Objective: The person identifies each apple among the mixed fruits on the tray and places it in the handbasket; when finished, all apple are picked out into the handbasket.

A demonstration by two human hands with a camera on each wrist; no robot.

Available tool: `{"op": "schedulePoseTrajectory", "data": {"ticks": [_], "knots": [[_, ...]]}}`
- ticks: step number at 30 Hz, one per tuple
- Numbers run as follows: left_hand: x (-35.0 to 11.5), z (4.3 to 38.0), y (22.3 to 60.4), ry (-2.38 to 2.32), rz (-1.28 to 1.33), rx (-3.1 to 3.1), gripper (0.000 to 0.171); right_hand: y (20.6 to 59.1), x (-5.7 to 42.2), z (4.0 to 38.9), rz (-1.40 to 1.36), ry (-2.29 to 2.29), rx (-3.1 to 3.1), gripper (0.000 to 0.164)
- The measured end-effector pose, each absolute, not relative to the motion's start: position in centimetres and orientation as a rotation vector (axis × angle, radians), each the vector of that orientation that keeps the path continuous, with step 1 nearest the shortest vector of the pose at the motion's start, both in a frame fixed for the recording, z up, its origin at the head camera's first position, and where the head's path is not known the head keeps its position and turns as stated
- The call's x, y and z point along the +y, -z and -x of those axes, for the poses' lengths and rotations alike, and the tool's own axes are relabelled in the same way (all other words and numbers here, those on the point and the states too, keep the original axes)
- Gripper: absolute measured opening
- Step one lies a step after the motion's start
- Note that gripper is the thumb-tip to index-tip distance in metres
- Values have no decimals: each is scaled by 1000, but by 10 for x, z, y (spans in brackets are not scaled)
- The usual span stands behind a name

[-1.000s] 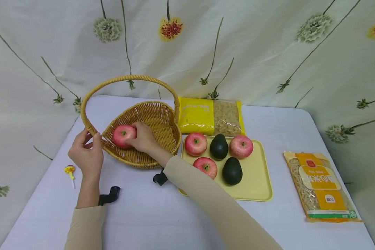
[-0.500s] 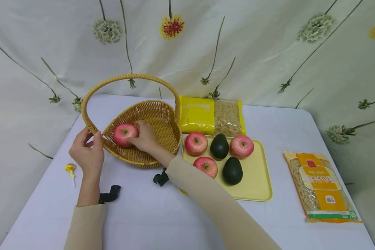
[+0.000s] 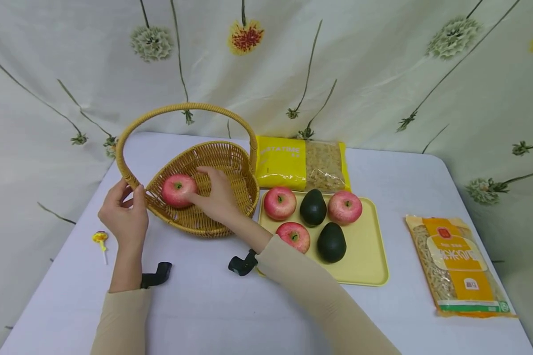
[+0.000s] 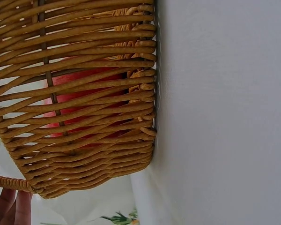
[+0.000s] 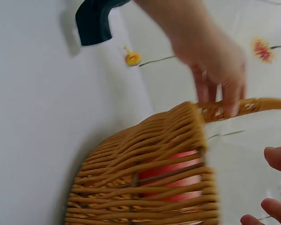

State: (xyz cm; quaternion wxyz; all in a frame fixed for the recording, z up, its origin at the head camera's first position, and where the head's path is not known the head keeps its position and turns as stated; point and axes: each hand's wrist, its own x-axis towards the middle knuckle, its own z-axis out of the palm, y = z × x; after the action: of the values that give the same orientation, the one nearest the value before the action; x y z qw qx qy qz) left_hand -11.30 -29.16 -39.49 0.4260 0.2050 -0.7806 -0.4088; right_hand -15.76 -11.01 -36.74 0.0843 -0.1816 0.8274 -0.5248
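One red apple (image 3: 178, 190) sits inside the left end of a woven wicker basket (image 3: 206, 231). My left hand (image 3: 126, 214) grips the foot of the basket's arched handle (image 3: 191, 106) on its left side. Over the basket, my right hand (image 3: 219, 197) has its fingers spread apart, with the thumb close beside the apple; whether the thumb touches it I cannot tell. In the left wrist view the apple (image 4: 84, 105) shows red through the weave. Fingertips of the right hand (image 5: 276, 211) stand apart in the right wrist view, holding nothing.
A yellow tray (image 3: 368, 246) right of the basket bears three apples (image 3: 345, 207) and two avocados (image 3: 331, 242). Behind it lies a yellow pasta bag (image 3: 282, 160). An orange noodle pack (image 3: 459, 266) lies far right, a lollipop (image 3: 100, 239) at left.
My right hand has let go of the apple, spreading its fingers and drawing slightly right. The apple stays in the basket. The left hand keeps its grip on the handle.
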Motion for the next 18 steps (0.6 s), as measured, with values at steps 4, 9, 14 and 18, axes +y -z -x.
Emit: {"op": "schedulePoseTrajectory", "data": {"ticks": [4,9,14,18], "knots": [[-291,113,395,1016,-496,-1950,29,354,-82,140,631,1623,2432,62],[-293,114,395,1006,-476,-1939,29,343,-39,116,764,1680,2388,65],[-294,114,394,1013,-472,-1940,29,344,6,99,799,1703,2404,66],[-293,113,394,1042,-472,-1940,29,350,45,91,792,1688,2465,67]]}}
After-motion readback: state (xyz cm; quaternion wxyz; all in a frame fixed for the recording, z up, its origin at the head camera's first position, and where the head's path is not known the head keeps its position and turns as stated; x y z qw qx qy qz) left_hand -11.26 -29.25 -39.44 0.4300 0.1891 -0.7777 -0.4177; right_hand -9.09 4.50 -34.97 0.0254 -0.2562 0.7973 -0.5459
